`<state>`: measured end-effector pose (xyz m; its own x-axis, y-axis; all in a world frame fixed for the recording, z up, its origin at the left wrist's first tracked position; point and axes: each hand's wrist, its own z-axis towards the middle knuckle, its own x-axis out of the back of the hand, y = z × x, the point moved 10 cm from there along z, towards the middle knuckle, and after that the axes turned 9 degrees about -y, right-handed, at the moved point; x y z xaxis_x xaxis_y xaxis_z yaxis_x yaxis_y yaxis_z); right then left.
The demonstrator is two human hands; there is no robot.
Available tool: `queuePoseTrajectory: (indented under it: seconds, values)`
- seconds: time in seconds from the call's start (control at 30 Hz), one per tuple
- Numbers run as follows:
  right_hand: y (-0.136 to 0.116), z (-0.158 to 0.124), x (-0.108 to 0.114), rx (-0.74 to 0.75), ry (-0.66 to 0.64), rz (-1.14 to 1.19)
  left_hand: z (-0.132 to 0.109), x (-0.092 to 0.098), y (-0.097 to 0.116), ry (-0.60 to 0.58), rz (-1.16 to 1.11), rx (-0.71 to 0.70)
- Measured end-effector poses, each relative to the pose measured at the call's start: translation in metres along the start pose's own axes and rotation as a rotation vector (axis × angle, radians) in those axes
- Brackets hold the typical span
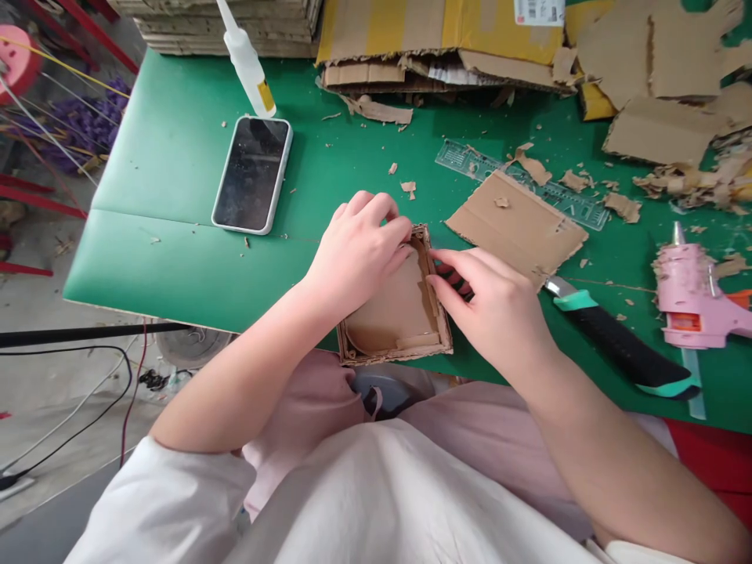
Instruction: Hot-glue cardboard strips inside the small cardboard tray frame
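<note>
A small shallow cardboard box (pixel 393 359) with layered walls lies at the table's front edge, slightly turned, its open side up. Inside, a strip of cardboard (pixel 430 305) lines the right wall, and a curved edge shows at the lower left. My left hand (pixel 364 239) reaches over the box from the left, its fingers bent and pinched at the far right inner corner; whatever is between them is hidden. My right hand (pixel 493 301) holds the right wall, with thumb and forefinger at its rim and the other fingers curled underneath.
A phone (pixel 251 176) and a glue bottle (pixel 250 70) lie left on the green table (pixel 164 172). To the right are a cardboard piece (pixel 511 223), clear ruler (pixel 470 160), utility knife (pixel 628 345) and pink glue gun (pixel 687 294). Cardboard stacks (pixel 388 31) and scraps fill the back.
</note>
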<state>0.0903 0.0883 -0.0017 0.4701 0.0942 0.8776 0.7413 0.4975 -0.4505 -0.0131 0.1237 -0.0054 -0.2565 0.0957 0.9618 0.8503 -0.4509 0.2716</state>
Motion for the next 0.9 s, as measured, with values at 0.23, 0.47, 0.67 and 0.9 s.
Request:
queuePoseTrajectory:
  seconds: [0.23,0.47,0.67,0.9]
  values:
    - [0.0,0.0,-0.001,0.013,0.01,-0.007,0.002,0.001,0.004,-0.021,-0.043,-0.015]
    - [-0.002,-0.002,-0.001,0.028,0.013,-0.024,-0.006,-0.002,0.01,-0.02,0.059,-0.068]
    - [-0.004,-0.002,-0.001,0.045,0.019,-0.049,-0.006,-0.004,0.015,0.049,0.168,-0.093]
    - [-0.009,-0.003,0.0,0.078,0.055,-0.12,-0.002,-0.003,0.01,0.073,0.101,-0.037]
